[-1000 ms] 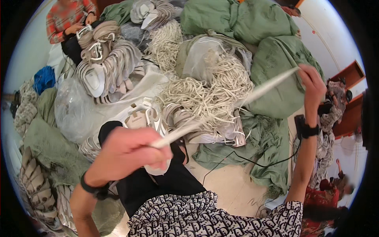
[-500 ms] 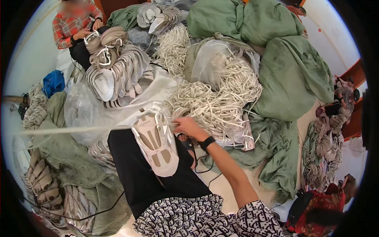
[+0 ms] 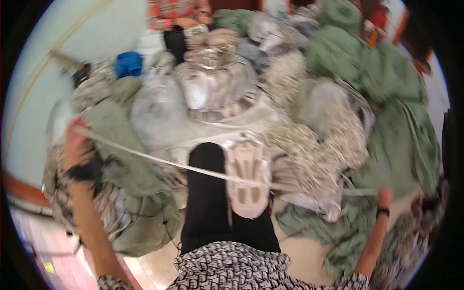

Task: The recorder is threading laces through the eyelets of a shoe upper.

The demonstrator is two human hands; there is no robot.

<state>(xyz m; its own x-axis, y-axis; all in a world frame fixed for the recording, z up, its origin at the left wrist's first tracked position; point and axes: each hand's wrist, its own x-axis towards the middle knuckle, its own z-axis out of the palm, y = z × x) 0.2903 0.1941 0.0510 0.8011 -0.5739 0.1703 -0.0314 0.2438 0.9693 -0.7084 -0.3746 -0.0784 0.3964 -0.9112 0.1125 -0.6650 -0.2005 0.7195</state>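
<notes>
A pale shoe upper (image 3: 247, 193) with mesh panels lies on my black-trousered thighs, toe end toward me. A cream shoelace (image 3: 145, 155) is drawn out wide to both sides across it; blur hides whether it runs through the eyelets. Far out on the left, my left hand (image 3: 76, 137) is closed on one end of the lace, raised above the heap there. Lower on the right, my right hand (image 3: 385, 198) grips the other end, in front of green cloth. Both hands are smeared by motion and well apart from the upper.
A big tangle of cream laces (image 3: 314, 150) spills right of my knees. Stacked shoe uppers (image 3: 215, 79) stand ahead, beside a clear plastic bag (image 3: 159, 106). Green sacks (image 3: 403, 142) bulge on the right. Opposite sits a person in a red plaid shirt (image 3: 179, 12).
My left hand has come into view at the left with the lace. My right hand has swung from beside the upper far out to the right, stretching it. The whole view has shifted leftward.
</notes>
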